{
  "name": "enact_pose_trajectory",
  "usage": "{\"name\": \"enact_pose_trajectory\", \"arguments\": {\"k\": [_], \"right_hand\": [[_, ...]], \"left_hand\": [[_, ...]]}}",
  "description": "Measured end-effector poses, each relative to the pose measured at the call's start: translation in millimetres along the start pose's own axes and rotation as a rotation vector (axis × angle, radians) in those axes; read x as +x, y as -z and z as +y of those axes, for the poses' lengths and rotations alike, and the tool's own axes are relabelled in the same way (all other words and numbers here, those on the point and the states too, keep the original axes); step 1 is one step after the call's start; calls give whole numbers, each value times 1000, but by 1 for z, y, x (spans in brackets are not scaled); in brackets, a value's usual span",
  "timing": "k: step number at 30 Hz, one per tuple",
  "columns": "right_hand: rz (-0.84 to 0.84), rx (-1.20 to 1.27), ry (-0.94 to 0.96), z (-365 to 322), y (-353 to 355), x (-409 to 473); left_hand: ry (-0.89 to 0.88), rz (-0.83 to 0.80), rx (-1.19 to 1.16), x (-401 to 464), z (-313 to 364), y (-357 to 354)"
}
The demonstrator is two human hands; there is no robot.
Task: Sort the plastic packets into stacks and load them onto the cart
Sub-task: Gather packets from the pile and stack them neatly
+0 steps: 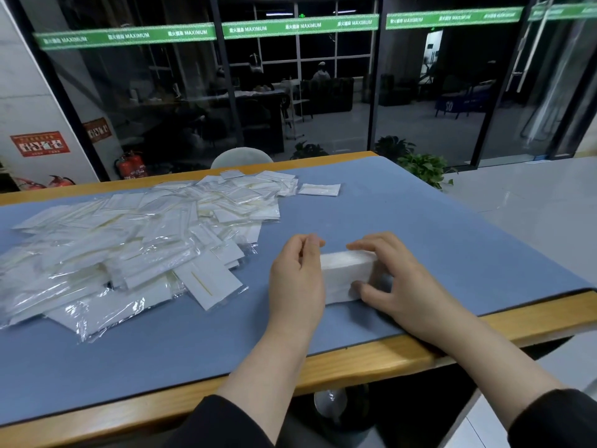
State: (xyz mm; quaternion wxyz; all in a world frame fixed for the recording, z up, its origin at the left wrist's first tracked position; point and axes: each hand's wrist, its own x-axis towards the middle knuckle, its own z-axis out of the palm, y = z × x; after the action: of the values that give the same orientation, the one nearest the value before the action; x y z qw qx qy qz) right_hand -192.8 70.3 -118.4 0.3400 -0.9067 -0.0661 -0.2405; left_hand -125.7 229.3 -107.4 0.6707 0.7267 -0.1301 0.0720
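Hands clamp a white squared-up stack of plastic packets (pixel 347 274) on the blue table mat (pixel 420 227): left hand (pixel 297 279) fingers curled over its left end, hiding it; right hand (pixel 394 279) spread round the right end, thumb at the near face. Stack blurred.

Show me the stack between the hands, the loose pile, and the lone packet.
stack (pixel 347 270): head view, its top face.
loose pile (pixel 135 234): head view, its middle.
lone packet (pixel 319 189): head view, its centre, right of the pile's far end.

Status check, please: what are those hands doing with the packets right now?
Left hand and right hand grip a white packet stack on the blue mat. Loose pile unsorted, left. Nothing blocking.
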Motion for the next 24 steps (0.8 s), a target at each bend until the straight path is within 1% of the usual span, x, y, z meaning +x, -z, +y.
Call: {"name": "enact_pose_trajectory", "arguments": {"k": [4,5,6,7,10,11,12,14,18,21,24], "right_hand": [[24,1,59,-3,-1,-2],[32,3,56,-4,1,-3],[41,7,52,-5,4,-4],[53,9,45,-6,8,-4],[98,5,36,-13,19,-6],[108,4,42,-17,22,-6],[112,3,47,-21,25,-6],[120,5,57,-32,29,-9],[215,-7,18,-51,49,-27],[277,-33,-91,-59,79,-55],[364,-47,-224,-65,122,-97]], "left_hand": [[120,-46,-257,-2,7,9],[116,-79,-289,-1,6,17],[88,-131,-277,1,7,25],[49,-196,-216,3,6,34],[-21,-464,114,6,4,53],[-33,-517,191,6,4,54],[-42,-538,236,5,5,52],[-89,-540,230,1,10,42],[-139,-563,128,-6,21,16],[-147,-674,18,-23,41,-17],[-255,-755,-8,-50,71,-59]]}}
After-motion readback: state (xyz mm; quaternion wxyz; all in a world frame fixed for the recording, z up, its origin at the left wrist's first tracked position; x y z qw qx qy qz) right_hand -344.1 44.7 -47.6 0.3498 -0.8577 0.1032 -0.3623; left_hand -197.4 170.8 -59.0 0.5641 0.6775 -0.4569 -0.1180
